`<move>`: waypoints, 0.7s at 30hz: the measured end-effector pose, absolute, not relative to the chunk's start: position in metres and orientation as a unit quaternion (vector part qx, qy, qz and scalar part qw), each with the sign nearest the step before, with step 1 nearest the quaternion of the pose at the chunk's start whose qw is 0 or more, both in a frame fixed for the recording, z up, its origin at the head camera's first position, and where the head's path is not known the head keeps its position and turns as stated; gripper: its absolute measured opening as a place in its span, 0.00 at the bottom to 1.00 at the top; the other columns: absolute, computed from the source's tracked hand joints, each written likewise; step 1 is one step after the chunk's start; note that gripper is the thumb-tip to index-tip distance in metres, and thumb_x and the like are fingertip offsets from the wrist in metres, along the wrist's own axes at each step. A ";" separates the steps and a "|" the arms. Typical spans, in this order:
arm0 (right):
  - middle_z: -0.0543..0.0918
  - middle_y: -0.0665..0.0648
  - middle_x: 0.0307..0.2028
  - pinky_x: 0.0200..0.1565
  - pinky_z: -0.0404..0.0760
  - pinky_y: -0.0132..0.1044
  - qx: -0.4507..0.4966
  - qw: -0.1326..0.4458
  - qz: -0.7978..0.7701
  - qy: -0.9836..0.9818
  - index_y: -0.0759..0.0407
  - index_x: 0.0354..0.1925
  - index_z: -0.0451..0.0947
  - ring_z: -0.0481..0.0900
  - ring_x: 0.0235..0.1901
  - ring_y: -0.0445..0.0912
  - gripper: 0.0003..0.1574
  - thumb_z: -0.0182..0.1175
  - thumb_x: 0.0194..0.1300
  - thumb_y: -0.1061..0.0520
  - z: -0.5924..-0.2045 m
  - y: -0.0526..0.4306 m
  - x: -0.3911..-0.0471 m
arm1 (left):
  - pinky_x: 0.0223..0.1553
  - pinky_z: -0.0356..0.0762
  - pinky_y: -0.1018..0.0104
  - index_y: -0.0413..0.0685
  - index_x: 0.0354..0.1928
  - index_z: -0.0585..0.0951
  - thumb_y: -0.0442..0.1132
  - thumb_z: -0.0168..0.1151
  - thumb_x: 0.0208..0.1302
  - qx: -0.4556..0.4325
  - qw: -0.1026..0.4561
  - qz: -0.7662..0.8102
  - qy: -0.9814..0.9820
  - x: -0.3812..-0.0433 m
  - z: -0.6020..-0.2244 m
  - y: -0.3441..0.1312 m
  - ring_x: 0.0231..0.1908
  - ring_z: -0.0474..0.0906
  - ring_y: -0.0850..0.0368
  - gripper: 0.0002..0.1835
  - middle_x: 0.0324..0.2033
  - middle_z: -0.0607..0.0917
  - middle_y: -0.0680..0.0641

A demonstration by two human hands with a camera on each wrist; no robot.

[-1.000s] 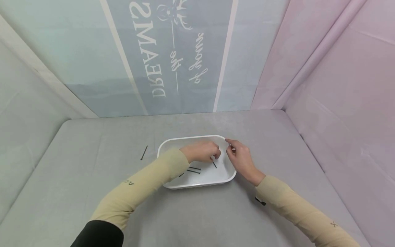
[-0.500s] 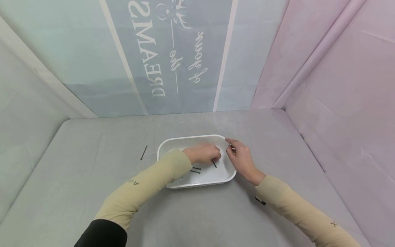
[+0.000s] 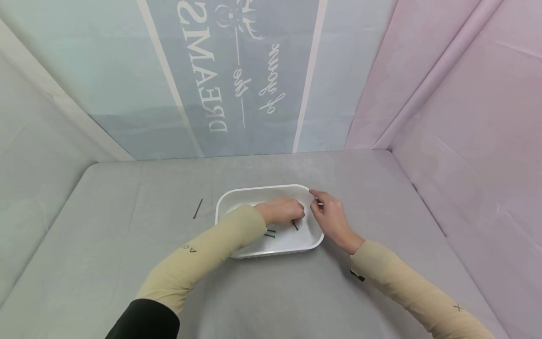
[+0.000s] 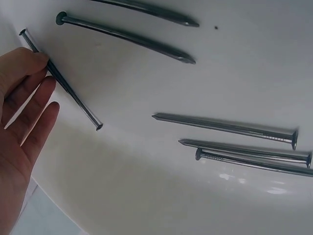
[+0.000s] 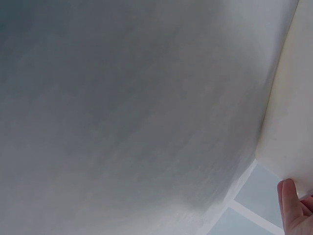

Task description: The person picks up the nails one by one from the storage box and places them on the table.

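Note:
My left hand (image 3: 281,211) is down inside a white tray (image 3: 292,247). In the left wrist view its thumb and fingers pinch dark metal nails (image 4: 73,97); a head shows at each end, so two appear to lie together, pointing opposite ways. Further nails (image 4: 129,39) lie loose on the tray floor, several of them, some partly behind my left forearm in the head view. At the tray's right end, my right hand (image 3: 332,217) grips the rim with thumb and fingers; the right wrist view shows its fingertips (image 5: 288,188) against the tray's outer wall.
One more nail (image 3: 197,208) lies outside, on the grey table cover (image 3: 127,245) left of the tray. A printed cloth (image 3: 250,94) hangs behind the table, and pale cloth walls (image 3: 474,141) close in both sides.
My left hand and forearm have shifted slightly right, hiding more of the nails on the tray floor. My right hand and the tray look unmoved.

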State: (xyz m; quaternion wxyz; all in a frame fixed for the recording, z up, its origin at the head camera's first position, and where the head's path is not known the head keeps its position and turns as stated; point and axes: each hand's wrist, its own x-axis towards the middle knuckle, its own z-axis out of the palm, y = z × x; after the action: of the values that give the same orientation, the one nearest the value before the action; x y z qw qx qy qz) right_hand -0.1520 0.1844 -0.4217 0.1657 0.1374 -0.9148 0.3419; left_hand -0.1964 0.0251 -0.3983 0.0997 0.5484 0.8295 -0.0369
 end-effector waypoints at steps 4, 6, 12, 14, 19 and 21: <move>0.80 0.65 0.44 0.36 0.81 0.39 0.140 0.167 0.344 -0.913 0.68 0.49 0.75 0.81 0.37 0.52 0.20 0.49 0.59 0.66 -0.423 0.185 -0.152 | 0.25 0.64 0.73 0.51 0.24 0.77 0.30 0.60 0.53 0.552 0.090 -0.050 0.827 -0.197 -0.401 0.025 0.23 0.63 0.63 0.07 0.23 0.73 0.56; 0.80 0.65 0.44 0.35 0.81 0.39 0.142 0.170 0.346 -0.912 0.68 0.49 0.75 0.81 0.37 0.52 0.20 0.49 0.58 0.67 -0.423 0.185 -0.152 | 0.25 0.64 0.73 0.51 0.24 0.75 0.31 0.60 0.54 0.551 0.088 -0.054 0.828 -0.197 -0.402 0.025 0.23 0.63 0.63 0.07 0.22 0.72 0.56; 0.81 0.64 0.43 0.35 0.81 0.39 0.145 0.176 0.348 -0.909 0.68 0.48 0.76 0.82 0.36 0.51 0.20 0.49 0.58 0.67 -0.424 0.184 -0.153 | 0.25 0.63 0.71 0.50 0.23 0.71 0.30 0.59 0.53 0.559 0.089 -0.040 0.823 -0.200 -0.400 0.022 0.22 0.63 0.61 0.09 0.20 0.68 0.56; 0.81 0.64 0.43 0.35 0.81 0.39 0.143 0.174 0.347 -0.910 0.68 0.49 0.76 0.81 0.36 0.51 0.20 0.49 0.58 0.67 -0.423 0.184 -0.153 | 0.25 0.63 0.71 0.50 0.23 0.71 0.29 0.59 0.53 0.565 0.085 -0.037 0.820 -0.200 -0.400 0.021 0.22 0.63 0.61 0.10 0.20 0.68 0.56; 0.80 0.64 0.43 0.35 0.81 0.39 0.140 0.170 0.342 -0.913 0.68 0.49 0.75 0.81 0.37 0.51 0.20 0.49 0.59 0.67 -0.423 0.184 -0.152 | 0.24 0.65 0.71 0.49 0.24 0.74 0.30 0.59 0.52 0.570 0.075 -0.041 0.817 -0.199 -0.397 0.017 0.22 0.65 0.61 0.07 0.20 0.70 0.56; 0.80 0.65 0.43 0.35 0.81 0.39 0.140 0.170 0.343 -0.913 0.69 0.49 0.75 0.81 0.36 0.51 0.20 0.49 0.58 0.67 -0.424 0.184 -0.152 | 0.23 0.64 0.71 0.49 0.26 0.75 0.30 0.59 0.53 0.569 0.076 -0.044 0.818 -0.199 -0.395 0.016 0.21 0.65 0.61 0.06 0.21 0.70 0.56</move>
State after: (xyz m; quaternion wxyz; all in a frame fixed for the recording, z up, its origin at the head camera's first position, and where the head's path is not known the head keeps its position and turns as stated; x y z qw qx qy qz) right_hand -0.1525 0.1839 -0.4236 0.1696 0.1400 -0.9133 0.3429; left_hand -0.1986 0.0157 -0.3952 0.0764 0.5691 0.8175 -0.0443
